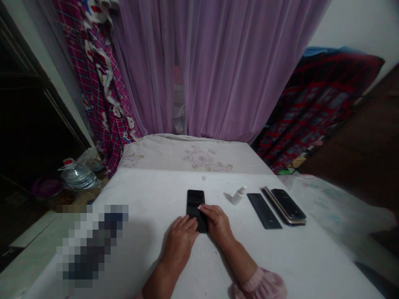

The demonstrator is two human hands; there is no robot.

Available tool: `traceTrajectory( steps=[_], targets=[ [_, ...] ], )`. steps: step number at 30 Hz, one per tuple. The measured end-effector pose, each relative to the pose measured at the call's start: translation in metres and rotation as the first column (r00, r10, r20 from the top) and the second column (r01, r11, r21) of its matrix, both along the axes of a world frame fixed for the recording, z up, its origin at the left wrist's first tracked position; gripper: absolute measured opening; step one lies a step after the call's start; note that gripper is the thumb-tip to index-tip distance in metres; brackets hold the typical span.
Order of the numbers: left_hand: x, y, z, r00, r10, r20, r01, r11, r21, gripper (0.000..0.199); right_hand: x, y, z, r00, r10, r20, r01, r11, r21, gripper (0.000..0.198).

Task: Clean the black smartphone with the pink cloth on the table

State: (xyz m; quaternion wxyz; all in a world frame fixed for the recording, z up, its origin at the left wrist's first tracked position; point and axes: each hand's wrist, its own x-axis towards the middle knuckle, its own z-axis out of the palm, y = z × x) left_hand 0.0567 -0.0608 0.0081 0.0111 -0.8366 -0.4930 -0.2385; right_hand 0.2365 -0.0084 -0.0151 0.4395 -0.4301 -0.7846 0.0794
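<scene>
Phone (193, 206), black, lying flat on a white table (230, 265), between both hands in the head view. The left hand (181, 236), fingers extended and loosely open, rests on its near left part. The right hand (219, 224) pinches a pale scrap (200, 207), too small to identify, against the screen. Farther right stands a white spray bottle (239, 195); beyond it lie a second phone (264, 211) and a phone stack (286, 205).
</scene>
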Motion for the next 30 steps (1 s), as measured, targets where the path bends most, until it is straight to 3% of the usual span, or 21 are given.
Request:
traceTrajectory(
  steps=[3,8,11,19,22,30],
  targets=[
    [0.0,0.002,-0.001,1.0,-0.01,-0.008,0.01,1.0,0.007,0.021,0.001,0.009,0.0,1.0,-0.014,0.004,0.014,1.0,-0.022,0.046],
    [0.0,0.002,-0.003,1.0,-0.009,0.015,0.009,1.0,0.001,0.02,-0.006,0.058,0.003,0.991,-0.133,0.02,0.134,0.99,-0.038,0.047],
    [0.0,0.001,-0.002,1.0,-0.007,0.018,0.007,1.0,0.007,0.021,-0.009,0.068,0.004,0.989,-0.149,0.019,0.15,0.988,-0.032,0.05],
    [-0.001,0.0,0.006,1.0,-0.008,-0.028,0.007,1.0,-0.009,0.021,0.001,0.006,0.002,0.999,0.025,-0.026,-0.025,0.999,0.025,0.044],
    [-0.002,0.002,0.003,0.999,-0.009,-0.032,0.009,1.0,-0.004,0.021,0.004,0.0,0.002,0.998,0.058,-0.018,-0.058,0.998,0.021,0.044],
    [-0.002,0.005,-0.004,1.0,-0.021,-0.007,0.021,1.0,-0.006,0.021,-0.014,0.068,0.013,0.996,-0.067,0.065,0.072,0.994,-0.081,0.049]
  ],
)
